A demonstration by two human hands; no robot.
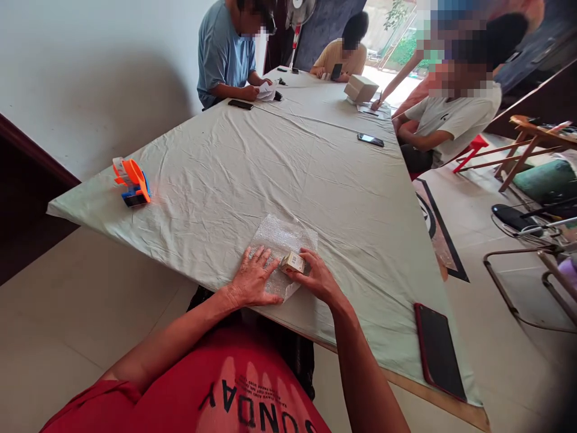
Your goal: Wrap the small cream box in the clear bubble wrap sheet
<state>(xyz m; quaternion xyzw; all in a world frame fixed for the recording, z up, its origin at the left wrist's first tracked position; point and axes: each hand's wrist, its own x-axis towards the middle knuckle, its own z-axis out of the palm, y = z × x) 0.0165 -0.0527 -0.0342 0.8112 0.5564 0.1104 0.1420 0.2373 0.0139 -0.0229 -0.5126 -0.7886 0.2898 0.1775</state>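
Note:
A sheet of clear bubble wrap lies on the cloth-covered table near its front edge. On the wrap's right part sits a small printed box. My right hand grips this box from the right, between the thumb and fingers. Flat on the left part of the wrap rests my left hand, its fingers spread and holding nothing, with the fingertips just left of the box.
An orange and blue tape dispenser stands at the table's left. A dark phone lies at the right front corner, another phone farther back. Cardboard boxes sit at the far end, where several people are around the table.

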